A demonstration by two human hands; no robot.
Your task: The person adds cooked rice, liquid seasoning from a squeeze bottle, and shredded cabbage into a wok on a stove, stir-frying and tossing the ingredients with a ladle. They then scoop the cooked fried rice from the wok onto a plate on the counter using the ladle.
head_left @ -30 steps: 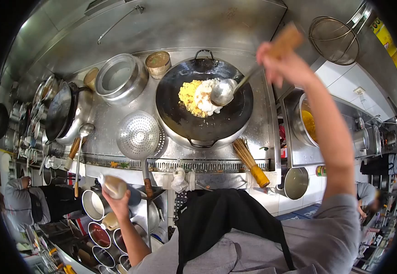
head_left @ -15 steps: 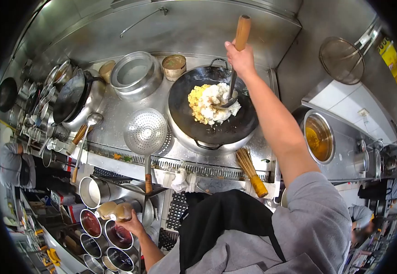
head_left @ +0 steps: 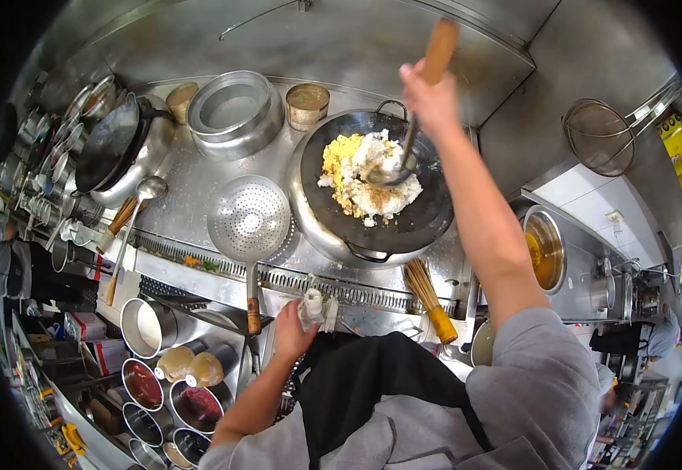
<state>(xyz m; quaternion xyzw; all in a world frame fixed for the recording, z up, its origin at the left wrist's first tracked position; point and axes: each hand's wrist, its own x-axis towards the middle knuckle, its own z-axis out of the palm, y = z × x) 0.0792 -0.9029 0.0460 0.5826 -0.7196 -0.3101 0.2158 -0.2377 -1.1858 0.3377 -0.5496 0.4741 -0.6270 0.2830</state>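
My right hand [head_left: 433, 102], slightly blurred, is wrapped round the wooden handle of a ladle [head_left: 408, 145]. The ladle's bowl rests in white rice [head_left: 392, 202] with yellow scrambled egg [head_left: 337, 160] beside it, inside a black wok [head_left: 427, 223]. A brown patch shows on the rice near the ladle. At the stove's front edge, my left hand [head_left: 295, 333] has its fingers about a crumpled white cloth [head_left: 310, 307]; the fingertips are partly hidden. Left of that hand lies a perforated strainer [head_left: 248, 219] with a wooden handle.
Two squeeze bottles [head_left: 208, 368] stand among sauce pots [head_left: 143, 385] at lower left. A bamboo brush [head_left: 429, 301] lies in front of the wok. Behind are a metal pot [head_left: 235, 145] and a small tub [head_left: 307, 106]. A pan of yellow liquid [head_left: 543, 249] sits at right.
My left hand has let go of the squeeze bottles and moved right to the cloth. My right hand still holds the ladle, its bowl pressed on the rice, which has spread toward the front.
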